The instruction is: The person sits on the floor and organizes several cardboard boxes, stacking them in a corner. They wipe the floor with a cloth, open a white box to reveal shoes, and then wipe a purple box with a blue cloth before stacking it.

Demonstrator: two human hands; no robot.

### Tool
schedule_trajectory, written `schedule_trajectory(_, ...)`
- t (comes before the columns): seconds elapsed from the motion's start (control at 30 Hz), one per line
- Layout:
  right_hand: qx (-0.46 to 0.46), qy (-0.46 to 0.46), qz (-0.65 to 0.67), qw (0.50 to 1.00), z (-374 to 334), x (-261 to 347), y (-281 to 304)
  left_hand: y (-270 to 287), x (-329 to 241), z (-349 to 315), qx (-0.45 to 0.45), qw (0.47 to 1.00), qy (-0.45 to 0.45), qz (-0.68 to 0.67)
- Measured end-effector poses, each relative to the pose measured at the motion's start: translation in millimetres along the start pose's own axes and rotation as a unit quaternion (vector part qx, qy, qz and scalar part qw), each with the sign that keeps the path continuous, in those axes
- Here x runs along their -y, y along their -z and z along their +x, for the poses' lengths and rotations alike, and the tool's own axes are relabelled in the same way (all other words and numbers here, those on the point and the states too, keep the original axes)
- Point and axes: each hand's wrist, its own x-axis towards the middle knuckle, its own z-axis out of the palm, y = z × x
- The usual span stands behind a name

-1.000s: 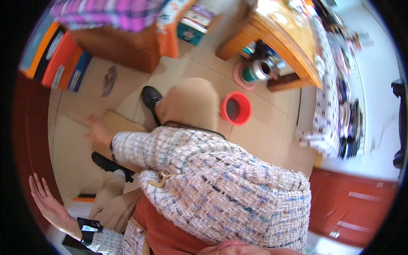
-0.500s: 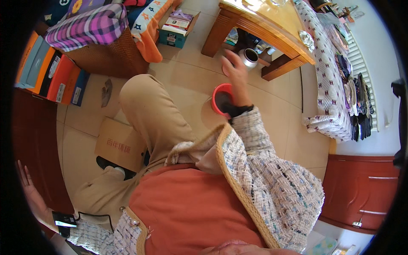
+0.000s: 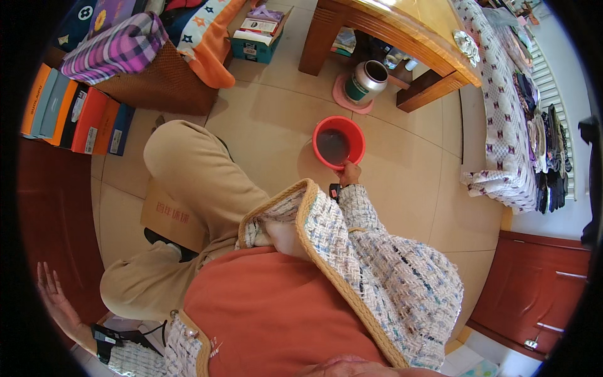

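Note:
A red plastic basin with dark, murky liquid in it stands on the tiled floor ahead of me. My right hand grips its near rim, the thumb at the edge and the other fingers partly hidden by the wall. Over at the far left, my left hand is raised with fingers spread, holding nothing, close to a dark red wooden panel. Beyond the basin, a silver metal pot with a green label sits on a pink mat.
A wooden table stands past the pot. Shoe boxes and a teal carton are on the left. Flattened brown cardboard lies under my legs. A cloth-covered bed is on the right, near a red cabinet.
My right hand has come back from beside the pot and taken hold of the basin's near rim. My left hand stays spread at the left, slightly lower in view.

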Motion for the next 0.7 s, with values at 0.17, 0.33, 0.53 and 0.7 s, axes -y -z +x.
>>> schedule_trajectory(0.17, 0.047, 0.094, -0.012, 0.994, 31.2, 2.1, 24.4, 23.6, 35.4, -16.3, 0.011, 1.0, 0.016, -0.005)
schedule_trajectory(0.33, 0.04, 0.518, -0.564, 0.642, 73.0, 27.7, 67.5, 56.2, 52.7, -40.6, -0.036, 0.993, 0.072, -0.084)
schedule_trajectory(0.53, -0.007, 0.318, -0.792, 0.522, 100.1, 63.6, 91.3, 50.4, 62.9, -56.0, -0.088, 0.99, 0.07, -0.084)
schedule_trajectory(0.7, 0.099, 0.035, -0.573, 0.813, 67.1, 78.3, 111.2, 54.4, 17.2, -45.0, -0.077, 0.994, -0.014, -0.08)
